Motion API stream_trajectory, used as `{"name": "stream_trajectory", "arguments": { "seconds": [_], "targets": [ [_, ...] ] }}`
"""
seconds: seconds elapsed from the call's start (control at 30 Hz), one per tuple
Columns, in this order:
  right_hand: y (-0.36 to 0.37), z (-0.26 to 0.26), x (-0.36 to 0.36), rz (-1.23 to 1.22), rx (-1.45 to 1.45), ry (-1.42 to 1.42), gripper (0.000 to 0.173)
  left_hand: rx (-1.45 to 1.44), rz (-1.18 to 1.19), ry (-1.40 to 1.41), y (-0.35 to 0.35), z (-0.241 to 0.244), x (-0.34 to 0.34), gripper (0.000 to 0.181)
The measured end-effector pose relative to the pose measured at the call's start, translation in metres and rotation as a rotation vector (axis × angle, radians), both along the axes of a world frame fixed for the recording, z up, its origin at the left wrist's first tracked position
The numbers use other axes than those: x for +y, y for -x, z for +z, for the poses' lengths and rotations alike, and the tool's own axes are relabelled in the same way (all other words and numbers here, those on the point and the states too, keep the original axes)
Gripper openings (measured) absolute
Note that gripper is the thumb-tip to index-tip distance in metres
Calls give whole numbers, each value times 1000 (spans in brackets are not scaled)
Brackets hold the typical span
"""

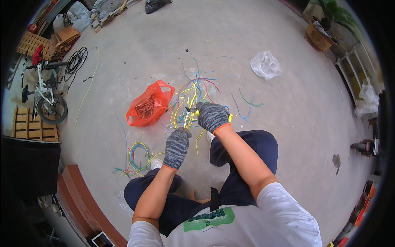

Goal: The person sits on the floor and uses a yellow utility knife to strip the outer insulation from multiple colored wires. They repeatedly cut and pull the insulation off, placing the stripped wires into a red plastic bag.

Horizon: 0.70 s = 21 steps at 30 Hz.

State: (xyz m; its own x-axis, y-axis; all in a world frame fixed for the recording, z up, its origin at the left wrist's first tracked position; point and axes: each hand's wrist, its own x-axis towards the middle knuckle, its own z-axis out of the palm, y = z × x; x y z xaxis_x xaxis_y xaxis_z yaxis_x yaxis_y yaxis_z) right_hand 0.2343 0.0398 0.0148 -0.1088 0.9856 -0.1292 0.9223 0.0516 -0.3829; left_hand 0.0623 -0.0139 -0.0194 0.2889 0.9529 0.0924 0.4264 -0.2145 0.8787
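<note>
My left hand [177, 148], in a grey knitted glove, pinches the lower end of a thin yellow electrical wire [186, 119]. Gripped in my gloved right hand [213, 116] is a yellow-handled utility knife [197, 112]. Its dark blade points left, at or close to the upper part of that wire; whether it touches, I cannot tell. Below the hands lies a loose heap of cut insulation strips [193, 91], mostly yellow with some blue, red and green. Left of the heap, a red plastic bag [165, 89] holds a tangle of bare copper wire [146, 108].
Near my left foot lies a coil of coloured wires [131, 157]. A crumpled clear plastic bag [266, 64] rests at the upper right. Along the left side are a white bicycle [43, 88], wooden pallets [35, 125] and a black cable coil [76, 61]. A potted plant [319, 35] stands far right.
</note>
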Motion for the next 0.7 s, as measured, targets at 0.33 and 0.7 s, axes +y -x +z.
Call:
{"name": "stream_trajectory", "arguments": {
  "seconds": [0.33, 0.7],
  "targets": [
    [-8, -16, 15, -62, 8, 105, 25, -26, -47, 8, 6, -3, -7, 17],
    [-16, -42, 26, -110, 41, 180, 25, -128, 23, 288, 7, 11, -15, 19]
  ]
}}
